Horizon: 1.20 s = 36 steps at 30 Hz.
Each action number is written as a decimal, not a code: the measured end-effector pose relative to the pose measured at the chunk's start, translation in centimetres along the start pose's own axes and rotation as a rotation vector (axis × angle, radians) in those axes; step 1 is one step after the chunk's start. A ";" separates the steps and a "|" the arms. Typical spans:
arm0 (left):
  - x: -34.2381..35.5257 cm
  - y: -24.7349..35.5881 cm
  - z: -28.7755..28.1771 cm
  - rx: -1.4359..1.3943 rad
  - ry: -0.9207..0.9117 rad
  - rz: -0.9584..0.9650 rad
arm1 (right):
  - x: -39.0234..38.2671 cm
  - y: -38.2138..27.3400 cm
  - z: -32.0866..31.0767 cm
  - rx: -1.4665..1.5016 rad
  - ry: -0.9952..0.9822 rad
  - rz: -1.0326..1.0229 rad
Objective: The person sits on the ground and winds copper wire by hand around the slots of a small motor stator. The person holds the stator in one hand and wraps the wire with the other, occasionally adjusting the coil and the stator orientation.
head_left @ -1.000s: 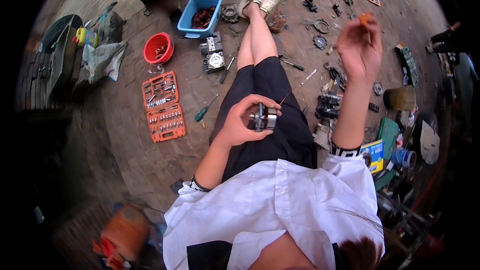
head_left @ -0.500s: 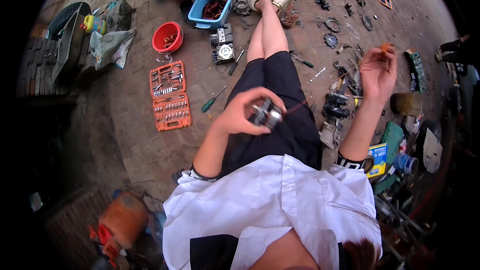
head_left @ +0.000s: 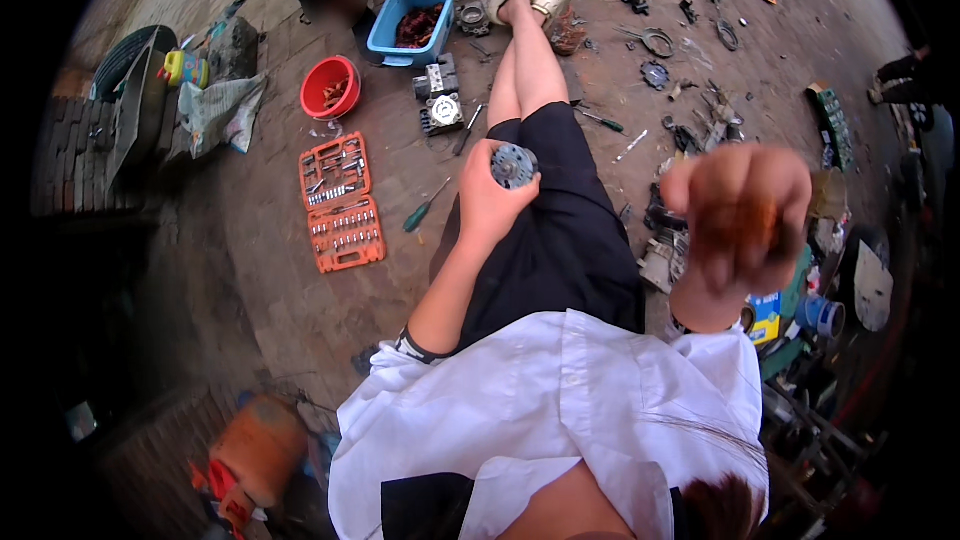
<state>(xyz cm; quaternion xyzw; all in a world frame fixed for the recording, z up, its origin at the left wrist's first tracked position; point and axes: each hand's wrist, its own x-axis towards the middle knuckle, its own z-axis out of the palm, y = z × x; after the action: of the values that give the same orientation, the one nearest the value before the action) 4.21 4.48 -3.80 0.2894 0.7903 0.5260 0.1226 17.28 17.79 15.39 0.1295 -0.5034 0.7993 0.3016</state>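
I sit on a brick floor with my legs stretched out. My left hand (head_left: 492, 198) holds a small round grey motor (head_left: 514, 165) above my lap, its face turned up. My right hand (head_left: 738, 220) is raised close to the camera, blurred, its fingers curled; something orange-brown shows between them, but I cannot tell what it is. A green-handled screwdriver (head_left: 425, 206) lies on the floor left of my thigh.
An open orange socket set (head_left: 340, 202) lies to the left. A red bowl (head_left: 329, 87) and a blue tub (head_left: 409, 20) of parts stand beyond it, with motor parts (head_left: 440, 102) by my legs. Scattered tools and scrap (head_left: 700, 120) cover the floor at right.
My right hand has swung from far out at the right toward the camera and now fills the view there. My left hand with the motor stayed over my lap.
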 end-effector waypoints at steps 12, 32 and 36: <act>-1.3 2.4 -0.4 0.082 -0.329 0.004 | 7.7 2.8 -6.0 0.040 0.377 0.090; -0.2 0.8 -8.0 -0.673 -0.670 -0.307 | 1.0 6.7 -14.7 -1.588 -0.059 -0.166; 0.4 0.6 -9.7 -0.771 -0.608 -0.276 | 0.0 6.2 -14.5 -1.711 -0.248 -0.052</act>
<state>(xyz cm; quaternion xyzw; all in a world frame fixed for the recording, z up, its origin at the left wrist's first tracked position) -0.77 -2.46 0.81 0.2557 0.4982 0.6504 0.5132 14.89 28.63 4.22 -0.0443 -0.9582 0.1187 0.2564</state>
